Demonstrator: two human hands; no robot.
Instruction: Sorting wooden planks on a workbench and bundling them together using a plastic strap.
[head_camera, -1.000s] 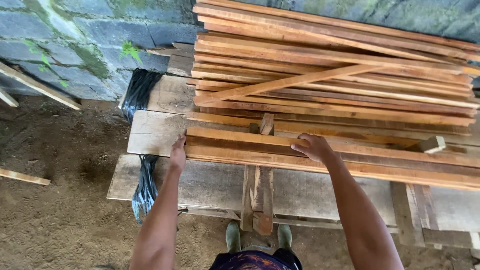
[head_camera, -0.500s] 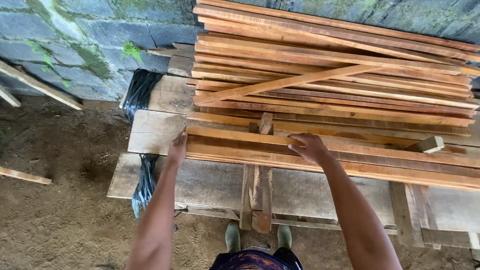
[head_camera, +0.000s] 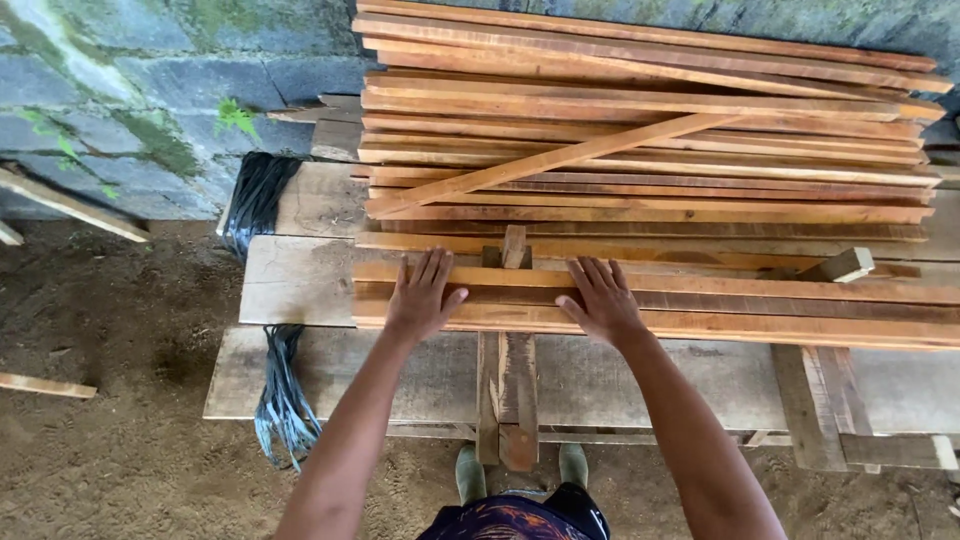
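— What can't you make out from where you stand?

— The right ends of the boards (head_camera: 700, 300) run past the edge of view, so their length is anyone's guess. The pile of slats (head_camera: 640, 130) hides most of the bench (head_camera: 620, 380) under it, and the small upright block (head_camera: 513, 245) between the hands is half buried behind the front boards. Below, only the toes of two green boots (head_camera: 515, 468) show.

— And the hands?

— Both lie flat, palms down. The left hand (head_camera: 422, 298) has its fingers spread wide and straight, thumb out to the right; it grips nothing, just presses on the near boards. The right hand (head_camera: 600, 300) is likewise open, fingers fanned toward the far side, resting on the same boards.

— What do those boards look like?

— Long, thin, reddish-orange strips with pale edges, lying side by side at the near edge of the pile, running left to right on the grey bench. A black plastic bundle (head_camera: 262, 195) hangs at the left end, against the block wall (head_camera: 120, 90).
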